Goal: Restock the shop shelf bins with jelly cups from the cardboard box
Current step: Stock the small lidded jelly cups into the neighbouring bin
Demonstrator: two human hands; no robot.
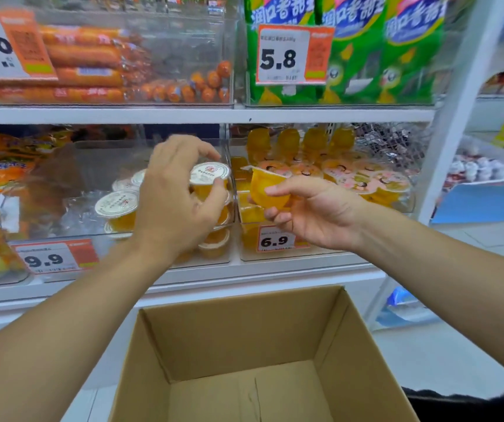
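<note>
While both hands hover at the lower shelf, the left hand [171,202] grips an upright, white-lidded round plastic cup of orange jelly [209,181] at the right front of the clear left-hand bin [92,153]. Its fingers curl round the rim. The right hand [302,213] pinches a tilted orange jelly cup with a pink printed lid [267,190], lid facing away, just before the clear right-hand bin [329,254], which is nearer. Below, the brown cardboard box [253,345] shows only bare floor.
</note>
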